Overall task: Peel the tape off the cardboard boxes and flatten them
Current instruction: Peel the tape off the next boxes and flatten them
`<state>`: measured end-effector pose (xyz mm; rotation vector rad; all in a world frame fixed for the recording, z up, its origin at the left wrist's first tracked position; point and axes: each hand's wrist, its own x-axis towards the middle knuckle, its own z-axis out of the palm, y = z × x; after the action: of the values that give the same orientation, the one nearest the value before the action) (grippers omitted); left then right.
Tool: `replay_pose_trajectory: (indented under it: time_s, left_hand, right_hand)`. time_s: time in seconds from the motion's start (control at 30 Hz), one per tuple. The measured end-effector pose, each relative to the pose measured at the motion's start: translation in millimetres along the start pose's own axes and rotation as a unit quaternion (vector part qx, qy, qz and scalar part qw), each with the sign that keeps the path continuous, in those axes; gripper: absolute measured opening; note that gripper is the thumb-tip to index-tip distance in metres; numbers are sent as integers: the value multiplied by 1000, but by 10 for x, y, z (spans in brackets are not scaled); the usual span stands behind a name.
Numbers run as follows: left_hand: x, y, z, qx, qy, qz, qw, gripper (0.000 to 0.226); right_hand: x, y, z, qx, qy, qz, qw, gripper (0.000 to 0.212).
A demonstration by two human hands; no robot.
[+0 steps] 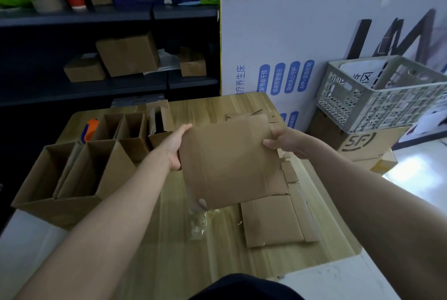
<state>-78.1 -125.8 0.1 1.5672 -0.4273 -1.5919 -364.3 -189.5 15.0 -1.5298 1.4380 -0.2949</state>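
Both hands hold a flattened box (229, 164) tilted in the air above the wooden table (150, 239). The left hand (175, 147) clasps its left edge; the right hand (287, 141) pinches its far right corner, thumb on top. Crumpled clear tape (200, 222) lies on the table below, beside a pile of flattened boxes (273, 220). Open boxes (79, 171) stand at the left.

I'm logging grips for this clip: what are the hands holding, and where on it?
A flattened cardboard box: the left hand holds its left edge, the right hand its top right corner.
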Motion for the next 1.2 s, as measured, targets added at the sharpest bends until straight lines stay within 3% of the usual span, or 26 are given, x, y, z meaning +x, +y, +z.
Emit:
replay_pose_trajectory:
  time_s: [0.03, 0.1, 0.17, 0.2, 0.27, 0.3, 0.4, 0.47, 0.53, 0.67, 0.8, 0.83, 0.93, 0.97, 1.1, 1.2]
  left_hand:
    - [14, 1, 11, 6, -4, -2, 1000, 41]
    - [35, -2, 83, 23, -24, 3, 999, 33]
    - [45, -18, 197, 26, -52, 17, 998, 31]
    - [41, -25, 251, 20, -68, 28, 997, 29]
    - [28, -19, 312, 4, -98, 62, 993, 26]
    - [22, -14, 316, -5, -108, 79, 991, 24]
    - [-9, 9, 298, -5, -137, 117, 984, 27]
    - [-27, 8, 303, 1, -137, 129, 982, 42]
    - [-16, -2, 313, -9, -116, 131, 984, 57]
    - [19, -27, 351, 11, -78, 175, 981, 58]
    - [19, -1, 427, 24, -69, 208, 975, 73]
    - [20, 11, 444, 28, -68, 218, 973, 69]
    - [23, 33, 465, 26, -80, 230, 970, 52]
    - [23, 26, 478, 29, -89, 230, 969, 51]
    - [59, -68, 551, 57, -120, 235, 963, 52]
    - [91, -116, 569, 89, -132, 234, 959, 48]
  right_hand:
    - [-13, 6, -9, 33, -16, 2, 999, 42]
    - [-5, -8, -4, 103, -34, 4, 994, 81]
    - [47, -50, 59, 36, 34, -4, 999, 111]
    - [73, -63, 98, -37, 95, -12, 995, 114]
    - [126, -88, 135, -131, 196, -48, 971, 107]
    - [138, -99, 133, -109, 211, -71, 969, 103]
    - [130, -113, 84, 76, 250, -108, 959, 86]
    - [127, -137, 35, 151, 276, -92, 945, 85]
    - [148, -149, -6, 182, 271, -84, 941, 73]
    - [138, -181, -26, 177, 251, -60, 950, 57]
    - [102, -174, -55, 191, 240, -53, 950, 33]
    - [88, -172, -76, 214, 237, -36, 947, 39]
    - [102, -147, -143, 291, 217, 48, 931, 89]
    - [117, -139, -163, 297, 225, 68, 926, 96]
    - [172, -50, -202, 253, 290, 127, 914, 88]
    - [169, 59, -265, 214, 252, 141, 933, 97]
